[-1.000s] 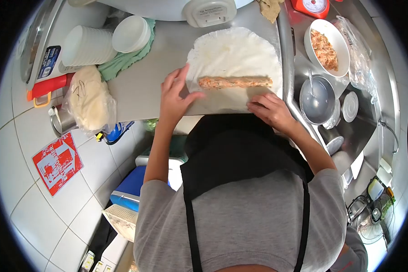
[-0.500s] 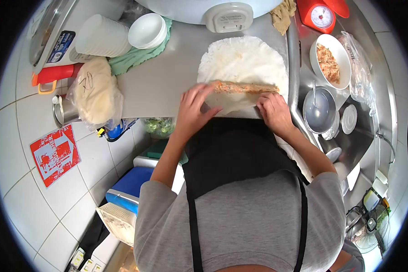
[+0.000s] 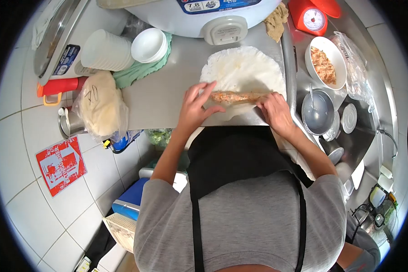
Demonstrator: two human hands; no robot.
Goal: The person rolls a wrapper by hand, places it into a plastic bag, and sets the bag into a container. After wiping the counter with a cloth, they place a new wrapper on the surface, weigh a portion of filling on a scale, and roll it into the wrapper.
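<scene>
A round, white, thin dough wrapper (image 3: 240,68) lies flat on the steel counter in front of me. Along its near part runs a strip of orange-flecked shredded filling (image 3: 231,97). My left hand (image 3: 196,106) is at the strip's left end, thumb and fingers spread apart, holding nothing. At the right end, my right hand (image 3: 275,112) has its fingers curled and pinched on the near edge of the wrapper, covering that end of the filling. Part of the near edge lies partly over the strip.
A white bowl of filling (image 3: 323,63), a grey bowl with a spoon (image 3: 317,113) and a red scale (image 3: 313,20) stand at right. Bagged wrappers (image 3: 100,105), stacked white tubs (image 3: 105,51) and white bowls (image 3: 148,45) are at left. A large white appliance (image 3: 190,20) stands behind.
My right hand has moved inward over the right end of the filling, bringing wrapper edge with it. My left fingers have spread and lifted slightly. The whole view has shifted a little.
</scene>
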